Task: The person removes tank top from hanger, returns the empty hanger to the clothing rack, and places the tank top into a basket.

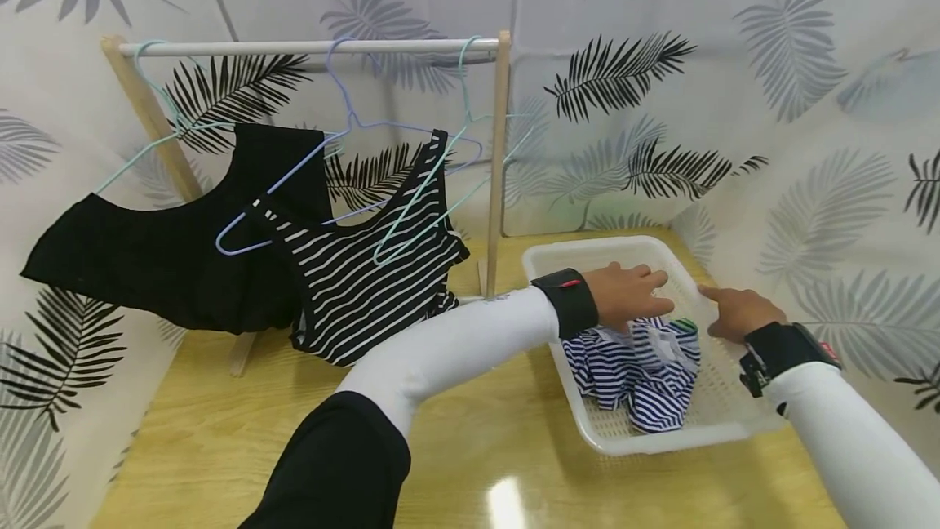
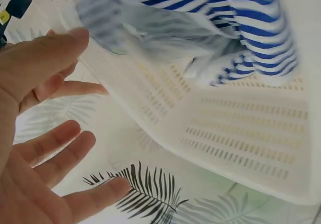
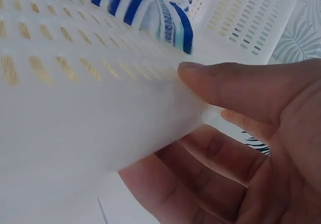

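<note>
A white plastic basket [image 1: 723, 386] stands on the table, with a crumpled blue-and-white striped garment [image 1: 664, 402] inside. My left hand [image 1: 630, 294] is over the basket, its fingers spread and nothing held. In the left wrist view those fingers [image 2: 65, 153] stand apart near the basket's side. My right hand [image 1: 745, 315] grips the basket's right rim. The right wrist view has the thumb [image 3: 225, 83] on the inner side of the wall and the other fingers curled round outside.
Left of the basket stands a rack with a white rail [image 1: 257, 47]. A black top [image 1: 169, 268] and a black-and-white striped top [image 1: 360, 276] hang there, along with a mint hanger [image 1: 467, 96]. A leaf-patterned curtain [image 1: 624, 6] lies behind the wooden table [image 1: 455, 464].
</note>
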The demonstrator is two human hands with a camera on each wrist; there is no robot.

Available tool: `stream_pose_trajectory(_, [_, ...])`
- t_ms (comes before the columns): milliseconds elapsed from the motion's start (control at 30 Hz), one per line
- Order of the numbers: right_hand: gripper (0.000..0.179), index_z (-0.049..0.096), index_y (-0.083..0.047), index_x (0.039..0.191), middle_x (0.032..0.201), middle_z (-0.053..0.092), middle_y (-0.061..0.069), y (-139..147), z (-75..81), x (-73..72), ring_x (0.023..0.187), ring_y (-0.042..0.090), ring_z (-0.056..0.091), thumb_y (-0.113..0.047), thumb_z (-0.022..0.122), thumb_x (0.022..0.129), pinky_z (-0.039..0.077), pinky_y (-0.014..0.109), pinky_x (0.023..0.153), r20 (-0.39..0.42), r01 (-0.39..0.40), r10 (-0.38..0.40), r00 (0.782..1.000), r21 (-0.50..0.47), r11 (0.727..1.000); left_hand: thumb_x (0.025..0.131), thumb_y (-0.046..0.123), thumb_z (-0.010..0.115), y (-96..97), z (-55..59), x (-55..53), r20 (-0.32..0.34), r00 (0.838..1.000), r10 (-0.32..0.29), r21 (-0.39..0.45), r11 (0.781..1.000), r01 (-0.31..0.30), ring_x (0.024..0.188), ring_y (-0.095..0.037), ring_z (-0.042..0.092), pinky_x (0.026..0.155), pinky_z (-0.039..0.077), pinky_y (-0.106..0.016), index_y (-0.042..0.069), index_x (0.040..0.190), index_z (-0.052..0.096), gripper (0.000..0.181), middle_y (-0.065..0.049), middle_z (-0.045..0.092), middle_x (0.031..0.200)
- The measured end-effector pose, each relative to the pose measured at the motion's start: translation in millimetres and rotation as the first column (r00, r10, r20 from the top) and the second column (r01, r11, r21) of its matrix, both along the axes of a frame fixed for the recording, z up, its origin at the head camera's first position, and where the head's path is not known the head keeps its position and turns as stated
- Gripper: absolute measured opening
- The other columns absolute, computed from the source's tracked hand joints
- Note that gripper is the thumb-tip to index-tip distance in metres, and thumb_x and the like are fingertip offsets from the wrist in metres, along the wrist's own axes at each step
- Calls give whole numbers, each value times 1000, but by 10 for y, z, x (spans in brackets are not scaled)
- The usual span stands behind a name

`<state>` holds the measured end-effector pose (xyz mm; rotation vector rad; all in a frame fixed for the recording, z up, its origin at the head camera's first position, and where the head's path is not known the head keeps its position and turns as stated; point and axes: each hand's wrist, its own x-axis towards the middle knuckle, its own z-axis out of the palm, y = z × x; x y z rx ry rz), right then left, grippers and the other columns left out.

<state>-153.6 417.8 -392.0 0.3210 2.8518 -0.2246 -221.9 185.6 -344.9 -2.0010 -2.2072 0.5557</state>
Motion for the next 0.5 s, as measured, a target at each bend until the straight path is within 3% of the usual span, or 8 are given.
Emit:
stream_pose_trajectory(100, [79, 34, 0, 144, 131, 42, 40, 21, 32, -34, 111, 58, 48, -17, 74, 79, 44, 64, 81, 9, 10, -10, 1000, 10, 1000, 86, 57, 63, -70, 13, -14, 5, 999, 33, 18, 999, -33, 131, -23, 38, 102, 38, -51, 28, 143, 40, 67, -6, 34, 147])
stream_pose_trajectory(233, [79, 33, 1, 144, 130, 42, 41, 75, 52, -79, 110, 58, 49, -16, 74, 79, 43, 65, 82, 12, 17, -17, 1000, 8, 1000, 80, 80, 47, -130, 19, -17, -8, 995, 104, 38, 994, -104, 139, -23, 27, 108, 24, -59, 33, 148, 34, 83, -5, 27, 154])
stream_pose_trajectory(367, [79, 32, 3, 144, 130, 40, 42, 170, 38, -112, 109, 59, 48, -16, 74, 79, 44, 65, 80, 9, 10, -10, 1000, 7, 1000, 74, 90, 33, -172, 24, 1, 2, 986, 168, 45, 985, -168, 146, -24, 13, 110, 8, -64, 39, 150, 28, 92, -2, 18, 159])
stream_pose_trajectory(500, [79, 31, 4, 143, 129, 40, 43, 259, 27, -115, 108, 60, 47, -16, 73, 79, 44, 66, 77, 13, -4, 4, 1000, 12, 1000, 73, 91, 27, -215, 32, 42, 53, 972, 228, 46, 972, -231, 148, -26, -5, 108, -3, -66, 47, 151, 16, 90, 0, 1, 162])
